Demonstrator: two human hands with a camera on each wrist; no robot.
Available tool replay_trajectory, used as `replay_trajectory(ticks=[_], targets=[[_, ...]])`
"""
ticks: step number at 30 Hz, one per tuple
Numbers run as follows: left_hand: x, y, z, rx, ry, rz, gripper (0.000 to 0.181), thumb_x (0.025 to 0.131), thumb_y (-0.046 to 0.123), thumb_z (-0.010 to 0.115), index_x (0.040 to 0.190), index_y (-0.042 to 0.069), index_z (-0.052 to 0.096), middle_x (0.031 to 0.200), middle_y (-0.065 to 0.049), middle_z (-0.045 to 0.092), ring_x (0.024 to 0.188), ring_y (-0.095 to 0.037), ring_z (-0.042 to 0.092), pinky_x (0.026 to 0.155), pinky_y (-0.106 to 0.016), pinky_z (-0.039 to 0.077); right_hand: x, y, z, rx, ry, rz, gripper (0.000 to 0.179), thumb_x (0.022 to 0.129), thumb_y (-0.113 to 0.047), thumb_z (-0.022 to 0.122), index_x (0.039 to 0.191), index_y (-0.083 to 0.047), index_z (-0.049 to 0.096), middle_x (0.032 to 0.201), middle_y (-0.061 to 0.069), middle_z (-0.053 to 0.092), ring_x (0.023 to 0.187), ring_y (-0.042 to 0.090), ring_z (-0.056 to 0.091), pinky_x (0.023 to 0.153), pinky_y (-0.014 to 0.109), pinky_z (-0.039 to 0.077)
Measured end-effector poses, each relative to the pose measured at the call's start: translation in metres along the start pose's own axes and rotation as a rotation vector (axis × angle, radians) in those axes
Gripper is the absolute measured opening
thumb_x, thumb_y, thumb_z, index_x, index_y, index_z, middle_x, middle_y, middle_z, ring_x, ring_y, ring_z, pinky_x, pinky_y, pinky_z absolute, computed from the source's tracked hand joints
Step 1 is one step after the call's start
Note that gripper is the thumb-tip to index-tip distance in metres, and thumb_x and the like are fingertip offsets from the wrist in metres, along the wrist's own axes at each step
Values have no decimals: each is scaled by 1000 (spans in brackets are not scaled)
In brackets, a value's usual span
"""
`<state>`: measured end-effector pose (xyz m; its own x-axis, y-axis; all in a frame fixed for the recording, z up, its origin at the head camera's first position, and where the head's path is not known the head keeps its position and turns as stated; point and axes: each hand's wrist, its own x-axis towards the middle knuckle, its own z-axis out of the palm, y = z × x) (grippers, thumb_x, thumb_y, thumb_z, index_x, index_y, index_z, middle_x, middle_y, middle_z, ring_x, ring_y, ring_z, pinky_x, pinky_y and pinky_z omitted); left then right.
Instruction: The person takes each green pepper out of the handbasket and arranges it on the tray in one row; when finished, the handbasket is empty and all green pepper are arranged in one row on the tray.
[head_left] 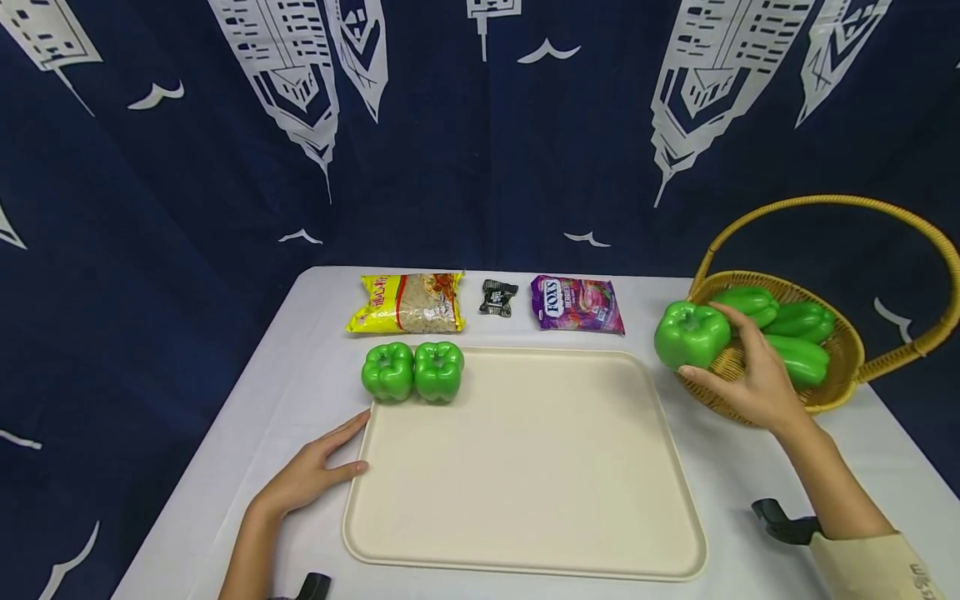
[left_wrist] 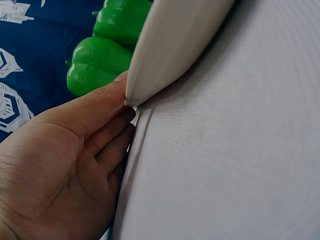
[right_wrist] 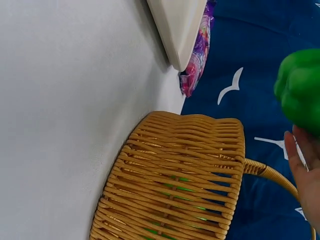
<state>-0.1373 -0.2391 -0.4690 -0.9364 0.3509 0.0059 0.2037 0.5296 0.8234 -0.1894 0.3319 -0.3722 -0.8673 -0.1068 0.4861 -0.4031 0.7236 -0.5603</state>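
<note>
In the head view, my right hand point(head_left: 752, 379) grips a green bell pepper point(head_left: 691, 335) between thumb and fingers, over the left rim of a wicker basket point(head_left: 855, 346). The right wrist view shows this pepper point(right_wrist: 302, 90) raised clear of the woven basket side point(right_wrist: 175, 175). Straight fingers of my left hand point(head_left: 311, 473) touch the left edge of a cream tray point(head_left: 525, 467). Up close, the left hand point(left_wrist: 65, 165) has its fingertips right at the tray's rim point(left_wrist: 165, 55). Two green bell peppers point(head_left: 387, 372) point(head_left: 438, 372) sit side by side at the tray's far left corner.
Three long green vegetables point(head_left: 798, 321) lie in the basket, whose tall handle point(head_left: 832, 200) arches above it. Behind the tray are a yellow food bag point(head_left: 408, 302), a small black packet point(head_left: 497, 297) and a purple Fox's candy bag point(head_left: 576, 304). A dark blue patterned cloth point(head_left: 487, 167) hangs behind the table.
</note>
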Motion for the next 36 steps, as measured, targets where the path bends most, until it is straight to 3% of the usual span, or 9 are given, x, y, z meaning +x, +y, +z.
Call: replay_trajectory(ticks=[2,5,8,10,14,17,21,28,36], targets=[[0,0,0,4,0,0,74,81,38,69,144,21,35,148,-2,30,136,-26,23,107,-53,20,-1,-2,1,-20,6,8,98,63,-9,85,143,-17,29,121,23,48,101,23,48,78,25,35],[0,0,0,8,-1,-1,74,81,38,69,144,21,35,148,-2,30,136,-27,23,107,-52,21,-1,-6,2,-23,12,-13,100,60,-7,85,141,-8,26,119,26,47,100,37,49,80,19,36],[0,-1,0,9,-2,-4,74,81,39,69,144,21,35,148,-2,30,136,-26,24,107,-51,21,1,-8,5,-4,9,-62,101,58,0,83,140,-4,24,123,26,44,106,29,47,78,5,31],[0,-1,1,8,-1,-5,73,81,39,69,144,21,35,148,-1,30,136,-24,24,107,-49,21,3,-10,7,10,-9,-78,102,57,3,83,141,-7,25,127,23,42,109,20,43,79,3,32],[0,0,1,4,-4,-3,73,81,40,68,144,21,35,148,0,30,136,-23,24,107,-48,21,5,-13,9,20,-65,-84,101,61,-1,84,143,-17,29,133,18,39,117,23,40,93,34,41],[0,0,1,0,-6,1,73,81,38,69,144,20,35,148,0,30,136,-24,24,107,-49,21,6,-17,11,3,-88,-76,95,63,-8,85,142,-17,32,131,18,43,113,34,41,87,59,35],[0,0,0,5,-2,4,72,82,37,68,144,19,35,148,-2,30,136,-27,24,107,-52,21,8,-27,15,-18,-96,-79,90,62,-14,86,138,-12,37,122,19,50,103,36,48,81,57,38],[-1,-2,-1,17,5,0,73,81,39,68,144,20,35,148,-3,31,135,-30,24,106,-53,21,17,-52,31,4,-162,-157,87,60,-5,83,132,-1,35,119,19,48,100,31,48,80,51,40],[1,-1,-1,19,1,13,72,82,37,68,143,19,36,147,-5,31,135,-31,24,106,-54,20,29,-69,63,17,-219,-242,86,59,-13,86,130,-4,38,118,13,49,104,24,46,85,48,41]])
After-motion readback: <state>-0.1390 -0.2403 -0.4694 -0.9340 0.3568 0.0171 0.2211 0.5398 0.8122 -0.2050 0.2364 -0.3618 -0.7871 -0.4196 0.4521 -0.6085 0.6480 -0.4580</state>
